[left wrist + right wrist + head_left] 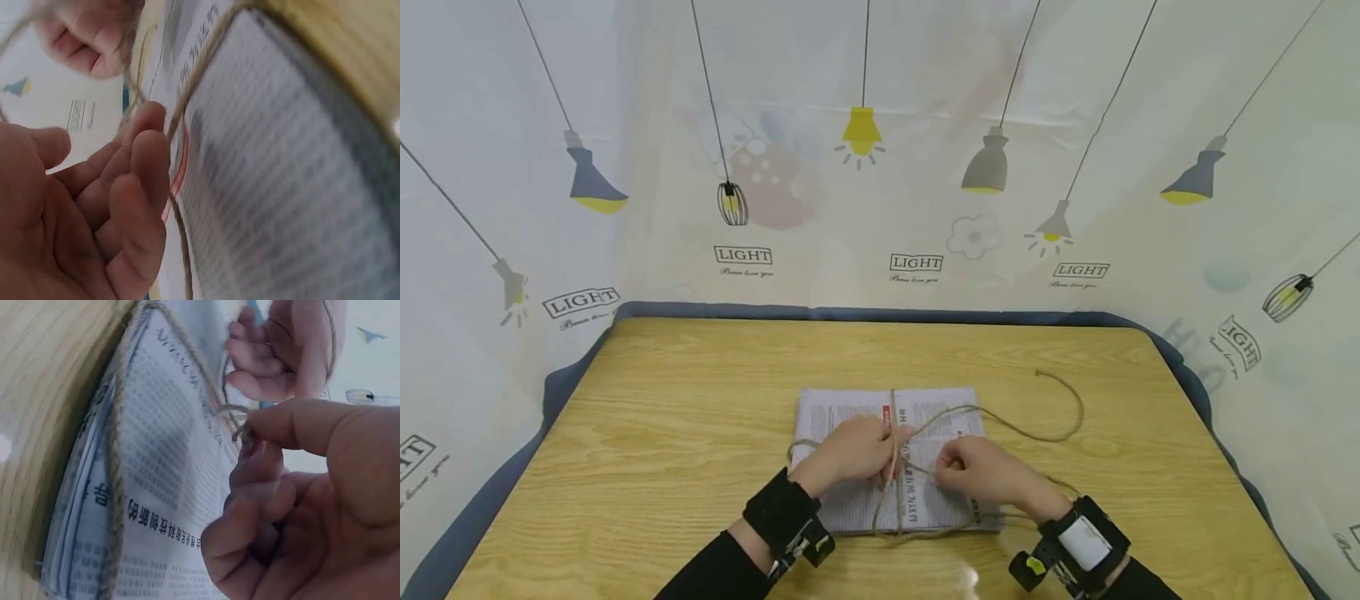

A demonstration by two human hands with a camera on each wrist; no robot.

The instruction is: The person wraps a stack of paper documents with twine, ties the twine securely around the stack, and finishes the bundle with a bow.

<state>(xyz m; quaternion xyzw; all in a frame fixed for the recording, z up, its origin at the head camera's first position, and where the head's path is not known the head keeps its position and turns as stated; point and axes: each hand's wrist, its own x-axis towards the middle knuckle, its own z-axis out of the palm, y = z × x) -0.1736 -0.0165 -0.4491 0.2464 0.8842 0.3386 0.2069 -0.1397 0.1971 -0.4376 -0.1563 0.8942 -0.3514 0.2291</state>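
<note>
A stack of folded newspapers [850, 508] lies flat on the table, with brown twine [1081, 408] crossing it lengthwise and crosswise. My left hand [857, 450] is over the middle of the stack, its fingers loosely bent at the crossing strands. In the left wrist view its thumb stands apart from the fingers. A strand passes over this hand near the thumb in the right wrist view. Right of it, my right hand [981, 471] pinches a short end of the twine [242, 430] between thumb and forefinger, above the paper.
The wooden table [662, 433] reaches out on both sides of the stack. One free length of twine curves across the wood at the right. Behind the table hangs a pale cloth [835, 275] printed with lamps, and its dark border follows the table edge.
</note>
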